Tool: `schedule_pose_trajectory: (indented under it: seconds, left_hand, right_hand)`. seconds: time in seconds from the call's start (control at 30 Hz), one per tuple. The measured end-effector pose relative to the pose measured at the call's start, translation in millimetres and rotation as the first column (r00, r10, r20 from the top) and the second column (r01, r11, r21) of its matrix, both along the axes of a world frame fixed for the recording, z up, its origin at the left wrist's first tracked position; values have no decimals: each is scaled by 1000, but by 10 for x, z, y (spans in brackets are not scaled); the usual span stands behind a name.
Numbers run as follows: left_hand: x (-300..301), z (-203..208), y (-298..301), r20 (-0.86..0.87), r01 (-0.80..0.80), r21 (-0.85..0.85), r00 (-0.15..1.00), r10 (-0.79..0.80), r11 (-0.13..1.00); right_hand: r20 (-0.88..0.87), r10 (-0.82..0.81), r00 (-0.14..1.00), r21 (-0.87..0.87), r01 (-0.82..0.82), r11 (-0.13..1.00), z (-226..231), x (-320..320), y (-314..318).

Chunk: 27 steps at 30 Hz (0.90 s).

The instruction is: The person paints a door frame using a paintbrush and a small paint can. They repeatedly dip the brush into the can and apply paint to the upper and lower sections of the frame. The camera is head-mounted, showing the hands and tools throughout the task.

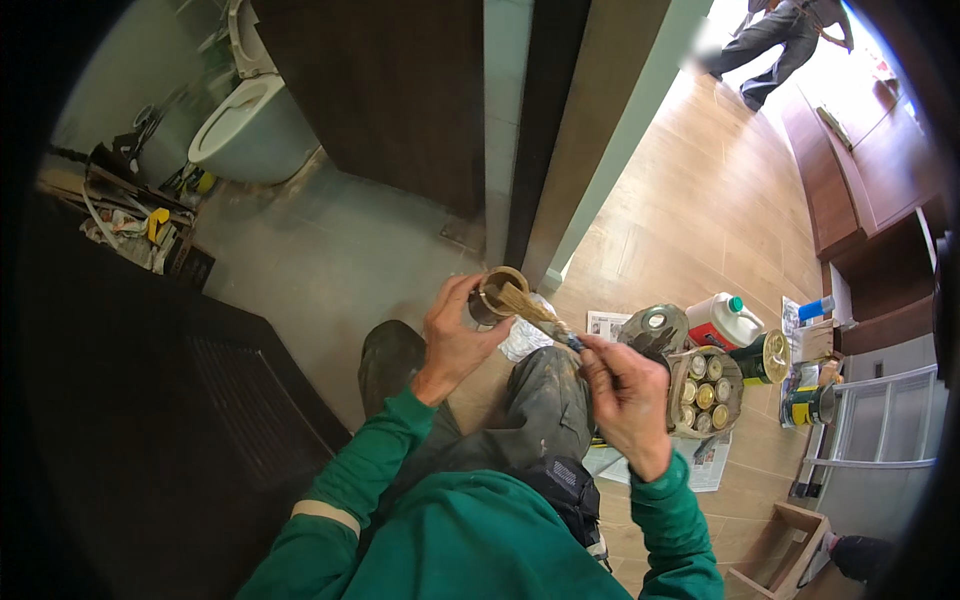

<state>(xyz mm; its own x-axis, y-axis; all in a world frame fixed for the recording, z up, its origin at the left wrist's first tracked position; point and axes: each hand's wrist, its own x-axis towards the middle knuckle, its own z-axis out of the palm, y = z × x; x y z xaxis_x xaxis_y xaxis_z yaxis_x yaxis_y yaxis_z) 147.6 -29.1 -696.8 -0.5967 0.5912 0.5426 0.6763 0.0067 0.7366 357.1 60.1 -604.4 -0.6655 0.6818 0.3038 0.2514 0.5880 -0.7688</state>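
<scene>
My left hand [455, 335] is wrapped round a small open can [484, 310], held tilted in front of my knees. A paintbrush [545, 320] is gripped by its handle in my right hand [627, 395]. Its pale bristles point up and left, reaching to the can's rim at the opening. What the can contains is too dark to tell. Below the can, beside my knee, lies a crumpled whitish sheet [520, 342].
To the right, newspaper [712, 465] lies under a tray of several small tins [705, 393], a white jug with green cap [722, 320] and larger cans [770, 357]. A door frame [590, 130] rises ahead. Left are a dark louvred door [230, 400] and a toilet [245, 130]. Someone's legs [770, 50] stand far right.
</scene>
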Motion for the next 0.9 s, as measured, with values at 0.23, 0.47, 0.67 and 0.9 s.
schedule_pose_trajectory:
  seconds: [0.23,0.47,0.67,0.9]
  left_hand:
    - [-217,-376,-294,50,-147,-100,987,152,984]
    - [-584,-937,-792,51,-341,-172,934,354,924]
    - [-645,-1330,-1216,82,-429,-194,889,451,882]
    - [-660,-1590,-1447,146,-469,-168,858,493,867]
  right_hand:
    - [-134,-202,970,-677,59,734,-1072,154,-191]
    - [-162,-69,984,-883,-114,455,-2609,-17,187]
    - [124,214,969,-549,-113,828,-3792,-654,851]
    - [409,186,893,-518,59,853,-4442,-1023,1102]
